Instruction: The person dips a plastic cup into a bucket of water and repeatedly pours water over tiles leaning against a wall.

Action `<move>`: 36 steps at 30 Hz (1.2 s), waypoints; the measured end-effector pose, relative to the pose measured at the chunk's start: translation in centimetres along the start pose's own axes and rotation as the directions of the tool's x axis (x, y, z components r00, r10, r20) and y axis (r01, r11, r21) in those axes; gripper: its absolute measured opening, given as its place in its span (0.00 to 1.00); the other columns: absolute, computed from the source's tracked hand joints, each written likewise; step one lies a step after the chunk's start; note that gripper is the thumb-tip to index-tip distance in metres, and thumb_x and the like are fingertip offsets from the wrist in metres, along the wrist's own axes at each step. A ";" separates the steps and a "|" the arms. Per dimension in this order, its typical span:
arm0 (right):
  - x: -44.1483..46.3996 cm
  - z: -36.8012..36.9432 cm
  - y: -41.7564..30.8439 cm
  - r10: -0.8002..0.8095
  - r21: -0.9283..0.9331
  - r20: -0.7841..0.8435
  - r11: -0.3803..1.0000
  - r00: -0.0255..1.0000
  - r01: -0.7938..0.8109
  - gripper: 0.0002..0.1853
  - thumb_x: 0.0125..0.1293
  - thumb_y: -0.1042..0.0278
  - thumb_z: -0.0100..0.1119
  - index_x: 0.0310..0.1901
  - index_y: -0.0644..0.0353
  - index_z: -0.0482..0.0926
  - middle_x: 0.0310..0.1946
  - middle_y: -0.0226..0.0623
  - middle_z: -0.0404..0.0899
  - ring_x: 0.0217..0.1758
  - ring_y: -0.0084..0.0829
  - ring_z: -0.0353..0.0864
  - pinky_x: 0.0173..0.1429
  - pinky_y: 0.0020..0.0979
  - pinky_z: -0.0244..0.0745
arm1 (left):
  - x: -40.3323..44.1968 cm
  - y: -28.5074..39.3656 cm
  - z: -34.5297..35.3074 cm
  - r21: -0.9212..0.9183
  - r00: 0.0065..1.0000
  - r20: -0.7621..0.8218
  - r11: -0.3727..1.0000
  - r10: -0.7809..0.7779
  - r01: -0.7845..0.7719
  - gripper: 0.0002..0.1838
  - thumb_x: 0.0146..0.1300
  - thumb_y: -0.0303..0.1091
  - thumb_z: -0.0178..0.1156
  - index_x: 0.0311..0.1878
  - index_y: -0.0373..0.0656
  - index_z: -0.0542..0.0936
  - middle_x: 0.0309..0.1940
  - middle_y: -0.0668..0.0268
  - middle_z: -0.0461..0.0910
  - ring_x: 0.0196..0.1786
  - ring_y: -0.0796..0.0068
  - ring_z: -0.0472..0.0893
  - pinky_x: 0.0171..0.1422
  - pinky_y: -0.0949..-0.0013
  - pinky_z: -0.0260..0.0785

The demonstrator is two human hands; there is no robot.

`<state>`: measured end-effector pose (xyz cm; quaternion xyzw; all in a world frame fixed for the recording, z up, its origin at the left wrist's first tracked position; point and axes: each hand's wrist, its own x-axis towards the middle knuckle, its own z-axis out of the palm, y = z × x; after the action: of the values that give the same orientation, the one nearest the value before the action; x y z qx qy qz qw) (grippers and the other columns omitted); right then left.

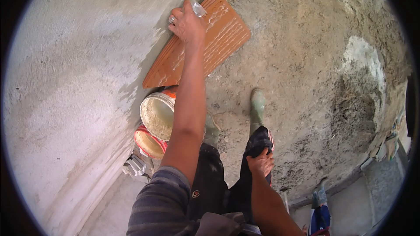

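My left hand point(188, 24), with a ring on one finger, is closed around a clear plastic piece that looks like a cup point(198, 8). It is over the upper end of an orange-brown ridged panel point(225, 32), which lies at a slant beside the wall. Whitish, wet-looking streaks run across the panel's ridges. Lower down, my right hand point(261, 162) has its fingers wrapped over the knee of my dark trouser leg point(258, 142).
A plastered wall point(83, 61) rises on the left. A white bucket point(151, 116) and a red-rimmed bucket point(146, 143) lie tilted near its foot. My green boots point(258, 102) stand on rough ground point(297, 83). Another person's legs point(320, 214) show at lower right.
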<state>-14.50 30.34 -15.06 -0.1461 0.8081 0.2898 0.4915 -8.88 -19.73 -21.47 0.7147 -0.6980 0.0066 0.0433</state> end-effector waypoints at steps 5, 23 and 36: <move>-0.3 -0.1 -0.2 -0.002 0.008 -0.014 1.000 1.000 0.002 0.53 0.51 0.43 0.74 0.77 0.52 0.61 0.73 0.47 0.66 0.72 0.50 0.69 0.75 0.51 0.65 | -1.3 -1.2 -1.7 -0.135 0.999 -0.005 0.989 -0.054 0.053 0.43 0.50 0.44 0.83 0.70 0.54 0.74 0.62 0.56 0.73 0.66 0.50 0.75 0.67 0.44 0.67; -2.5 5.4 -2.5 -0.079 -0.228 -0.239 0.973 0.968 0.023 0.50 0.51 0.43 0.76 0.73 0.54 0.65 0.67 0.49 0.69 0.71 0.51 0.70 0.72 0.51 0.69 | -35.0 -42.9 3.7 -0.153 0.597 0.203 0.577 -0.776 0.802 0.48 0.56 0.49 0.75 0.71 0.31 0.63 0.66 0.39 0.69 0.68 0.40 0.73 0.71 0.44 0.67; -3.1 8.5 -3.4 -0.122 -0.430 -0.361 0.901 0.924 -0.050 0.48 0.50 0.44 0.73 0.72 0.55 0.67 0.60 0.46 0.73 0.65 0.51 0.75 0.68 0.50 0.71 | -37.9 -46.2 15.6 -0.096 0.531 0.550 0.583 -0.645 0.807 0.48 0.52 0.42 0.77 0.75 0.43 0.64 0.72 0.48 0.69 0.71 0.44 0.73 0.75 0.50 0.69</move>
<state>-5.21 32.73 -16.39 -0.3197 0.8004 0.4183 0.2865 35.45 17.96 -42.12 0.9025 -0.3079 -0.3012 -0.0017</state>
